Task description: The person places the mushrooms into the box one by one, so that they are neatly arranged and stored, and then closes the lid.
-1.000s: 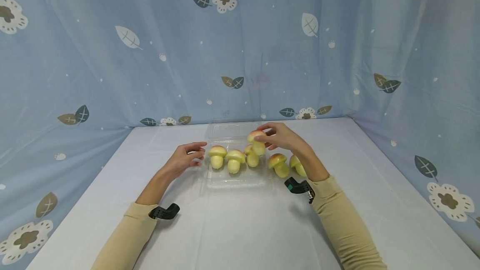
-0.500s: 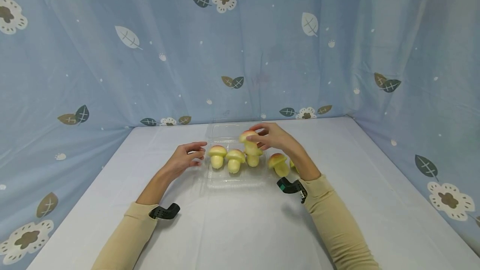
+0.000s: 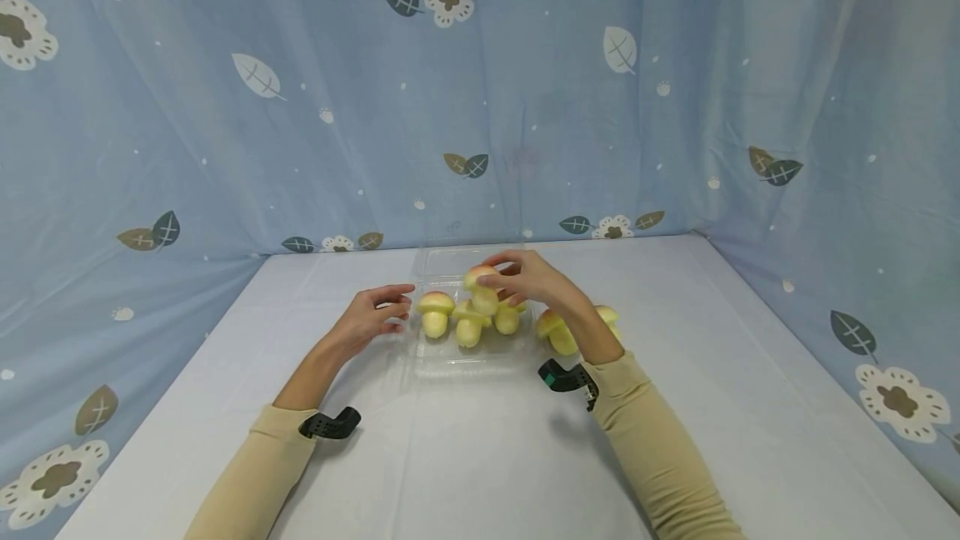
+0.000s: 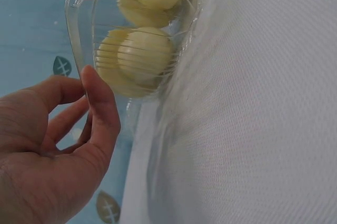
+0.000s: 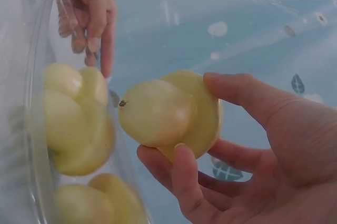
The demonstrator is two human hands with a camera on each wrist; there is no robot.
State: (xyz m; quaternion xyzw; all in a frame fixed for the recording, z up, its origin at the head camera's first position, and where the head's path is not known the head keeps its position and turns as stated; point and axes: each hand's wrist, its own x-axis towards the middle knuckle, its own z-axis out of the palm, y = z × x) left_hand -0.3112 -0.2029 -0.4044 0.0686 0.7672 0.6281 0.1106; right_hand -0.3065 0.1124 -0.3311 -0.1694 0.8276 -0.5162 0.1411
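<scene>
My right hand (image 3: 528,277) holds a toy mushroom (image 3: 485,300) with a reddish-yellow cap between thumb and fingers, above a clear plastic box (image 3: 468,367). In the right wrist view the held mushroom's pale stem (image 5: 158,113) points toward the box. Inside the box sit three mushrooms: one at left (image 3: 434,322), one in the middle (image 3: 468,333), partly hidden by the held one, and one at right (image 3: 507,319). My left hand (image 3: 367,319) is at the box's left side. The left wrist view has its thumb and fingers pinching the box's rim (image 4: 75,29).
Two more mushrooms, one nearer (image 3: 558,333) and one farther right (image 3: 609,317), lie on the white tablecloth (image 3: 480,457) right of the box, partly behind the right forearm. The box's clear lid (image 3: 450,259) lies opened at the back, near the blue patterned curtain (image 3: 337,148).
The right hand has moved left with its mushroom, from over the right mushroom in the box to over the middle one. The left hand has stayed in place.
</scene>
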